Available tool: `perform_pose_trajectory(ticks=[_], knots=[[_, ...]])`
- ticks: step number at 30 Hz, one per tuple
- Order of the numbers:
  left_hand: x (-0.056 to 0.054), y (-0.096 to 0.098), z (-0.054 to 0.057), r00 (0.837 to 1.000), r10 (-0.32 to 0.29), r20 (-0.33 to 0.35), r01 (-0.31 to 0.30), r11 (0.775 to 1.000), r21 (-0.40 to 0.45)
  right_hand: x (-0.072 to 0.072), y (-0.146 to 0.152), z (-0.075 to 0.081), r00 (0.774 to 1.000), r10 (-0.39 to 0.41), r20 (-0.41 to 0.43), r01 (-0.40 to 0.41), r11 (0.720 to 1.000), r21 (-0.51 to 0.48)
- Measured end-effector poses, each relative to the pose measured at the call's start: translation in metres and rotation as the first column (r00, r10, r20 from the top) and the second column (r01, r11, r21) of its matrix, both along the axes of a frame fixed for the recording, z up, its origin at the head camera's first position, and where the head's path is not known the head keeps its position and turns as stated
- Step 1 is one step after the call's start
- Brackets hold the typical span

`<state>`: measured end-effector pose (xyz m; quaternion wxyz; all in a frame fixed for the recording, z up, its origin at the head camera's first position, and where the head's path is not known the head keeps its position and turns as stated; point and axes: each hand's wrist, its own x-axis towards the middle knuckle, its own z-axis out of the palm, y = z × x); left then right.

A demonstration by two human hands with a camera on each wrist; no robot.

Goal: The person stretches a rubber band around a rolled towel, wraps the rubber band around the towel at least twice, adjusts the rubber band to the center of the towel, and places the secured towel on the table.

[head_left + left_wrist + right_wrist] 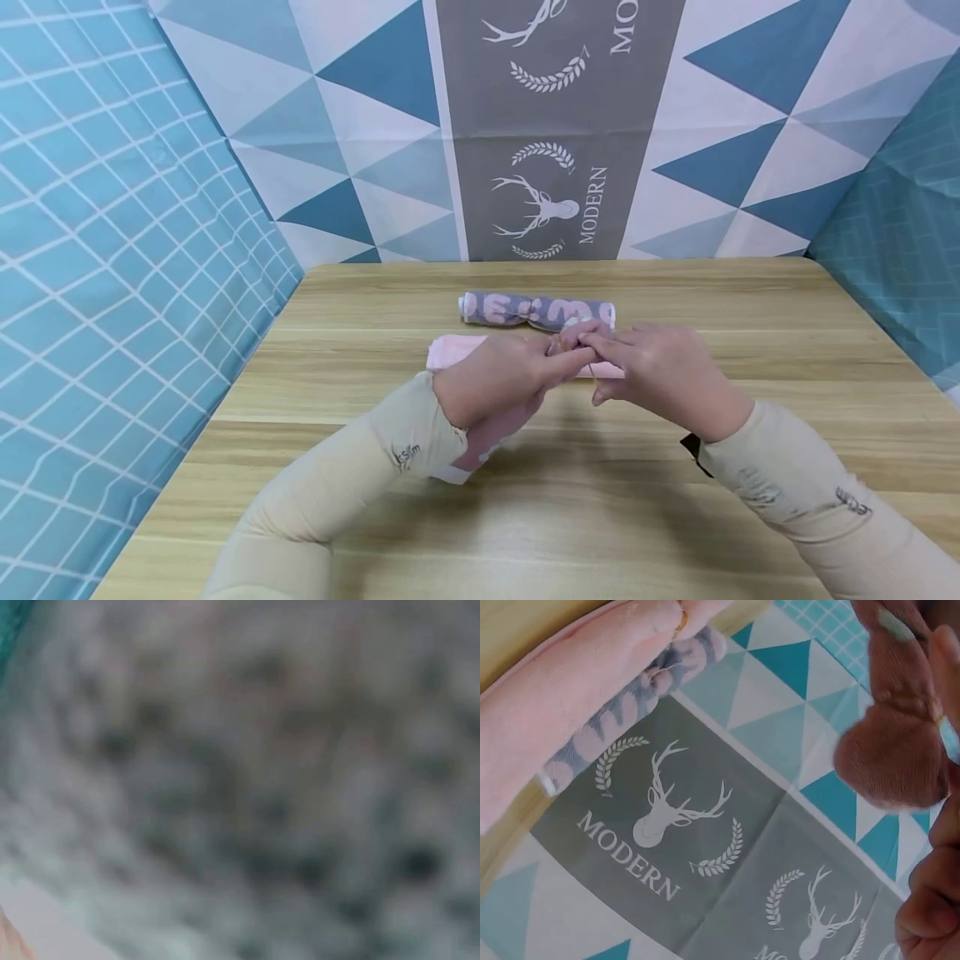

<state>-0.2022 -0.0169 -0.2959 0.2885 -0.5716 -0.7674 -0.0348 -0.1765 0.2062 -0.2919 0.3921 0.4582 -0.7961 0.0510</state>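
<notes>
In the head view, my left hand (495,375) grips a rolled dusty-pink towel (498,437) with white patches, lifted over the table. My right hand (667,379) meets it at the roll's far end. A thin yellowish rubber band (592,372) stretches between the right fingers and thumb. In the right wrist view, the towel roll (892,761) bulges past a band (907,697) around it, with curled fingers (934,896) beside it. Blurred greyish fabric (247,780) fills most of the left wrist view, so the left fingers do not show there.
Behind the hands, a pale pink rolled towel (450,348) lies on the wooden table (360,333). Farther back is a grey roll with pink letters (497,308), cinched at its middle. A patterned backdrop (540,125) stands behind, and a blue checked cloth (135,250) at left.
</notes>
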Motion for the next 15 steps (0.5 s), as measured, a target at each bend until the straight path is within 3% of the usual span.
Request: perform_pose_trajectory(ticks=[6,10,15], knots=[[0.004,0.006,0.001,0.999,0.05,-0.004,-0.05,0.991,-0.12,-0.002,0.003,0.004,0.998,0.028,0.049,-0.028,0.999,0.015],[0.008,0.007,0.002,0.994,0.105,0.009,-0.1,0.968,-0.231,-0.004,0.006,0.01,0.998,-0.008,0.065,0.003,0.997,0.075],[0.014,0.003,0.005,0.996,0.085,-0.038,-0.093,0.944,-0.318,-0.008,0.01,0.025,0.987,-0.037,0.159,0.006,0.981,0.192]])
